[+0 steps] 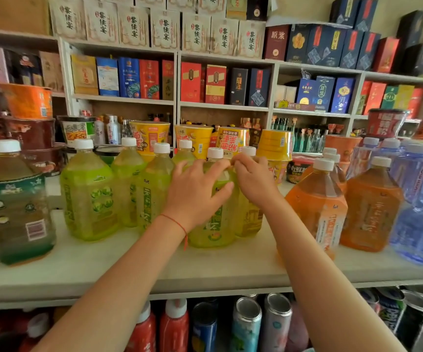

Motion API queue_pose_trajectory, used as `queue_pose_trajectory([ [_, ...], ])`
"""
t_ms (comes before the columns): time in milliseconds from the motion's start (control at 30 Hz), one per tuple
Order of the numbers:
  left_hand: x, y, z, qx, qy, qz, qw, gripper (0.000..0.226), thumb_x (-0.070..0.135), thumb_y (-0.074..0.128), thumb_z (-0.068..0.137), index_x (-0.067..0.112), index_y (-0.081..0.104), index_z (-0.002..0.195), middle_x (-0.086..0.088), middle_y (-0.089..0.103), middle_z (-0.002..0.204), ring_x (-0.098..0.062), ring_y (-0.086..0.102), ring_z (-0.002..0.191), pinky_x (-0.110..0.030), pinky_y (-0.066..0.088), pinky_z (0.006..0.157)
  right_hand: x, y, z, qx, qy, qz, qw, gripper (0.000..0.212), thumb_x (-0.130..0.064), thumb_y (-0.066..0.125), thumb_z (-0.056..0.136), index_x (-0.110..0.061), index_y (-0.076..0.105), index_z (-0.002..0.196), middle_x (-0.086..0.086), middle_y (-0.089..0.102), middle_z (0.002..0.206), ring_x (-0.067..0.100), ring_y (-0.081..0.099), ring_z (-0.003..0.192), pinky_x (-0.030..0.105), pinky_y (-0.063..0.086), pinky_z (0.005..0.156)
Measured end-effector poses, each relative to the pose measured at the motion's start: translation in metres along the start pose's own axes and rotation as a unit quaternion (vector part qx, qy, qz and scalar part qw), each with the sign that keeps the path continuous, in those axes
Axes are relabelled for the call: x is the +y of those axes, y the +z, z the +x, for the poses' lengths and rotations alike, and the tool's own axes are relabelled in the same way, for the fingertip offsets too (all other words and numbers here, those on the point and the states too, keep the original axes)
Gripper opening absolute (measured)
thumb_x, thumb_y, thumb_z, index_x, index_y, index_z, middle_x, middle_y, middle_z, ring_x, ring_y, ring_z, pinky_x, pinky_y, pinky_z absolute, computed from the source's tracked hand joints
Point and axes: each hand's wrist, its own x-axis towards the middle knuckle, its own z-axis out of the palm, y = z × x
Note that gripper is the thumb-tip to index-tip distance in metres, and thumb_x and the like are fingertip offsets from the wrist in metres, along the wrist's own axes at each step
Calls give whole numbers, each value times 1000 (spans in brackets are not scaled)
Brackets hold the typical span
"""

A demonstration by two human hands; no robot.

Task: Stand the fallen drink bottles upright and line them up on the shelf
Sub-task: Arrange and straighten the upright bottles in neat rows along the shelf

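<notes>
Several large drink bottles with white caps stand upright on the pale shelf (129, 265). Green tea bottles (88, 194) fill the middle, orange ones (318, 207) stand to the right, a dark green one (15, 207) at the left. My left hand (195, 189) wraps the shoulder of a green bottle (213, 229) at the centre front. My right hand (253, 179) holds the upper part of the yellow-green bottle (249, 219) beside it. Both bottles are upright and touching.
Clear blue water bottles (421, 199) crowd the right end. Instant noodle cups (233, 142) stand behind the bottles. Boxed goods fill the wall shelves behind. Cans and red bottles (175, 323) sit on the shelf below. The shelf's front strip lies bare.
</notes>
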Motion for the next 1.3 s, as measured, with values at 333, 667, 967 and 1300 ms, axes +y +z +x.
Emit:
queue_pose_trajectory([
  [333,-77,-45,-59,337,-214,-92,912,53,20,61,89,4,45,137,-20,45,142,-34,43,134,-52,40,110,-84,42,-50,267,-233,-26,935,36,-23,57,91,-12,62,125,17,49,140,35,41,134,54,27,114],
  [667,-169,-50,-59,133,-408,-307,850,104,42,86,74,27,22,155,-7,31,157,-28,38,140,-41,39,109,-111,117,-56,116,-204,-162,959,43,-40,55,97,-22,56,137,25,50,131,42,52,112,43,47,85],
  [967,-134,-55,-83,92,-327,-326,882,99,69,82,55,43,32,137,7,45,137,-13,47,118,-31,41,92,-111,120,-54,125,-203,-129,962,39,-34,38,107,-20,55,139,25,48,136,42,49,120,48,46,93],
  [1300,-63,-61,-91,254,-231,-321,882,63,29,66,92,20,36,146,6,37,145,-8,39,133,-20,33,110,-99,79,-85,141,-216,116,959,29,-22,49,103,-17,63,128,10,44,143,23,40,136,44,37,112],
])
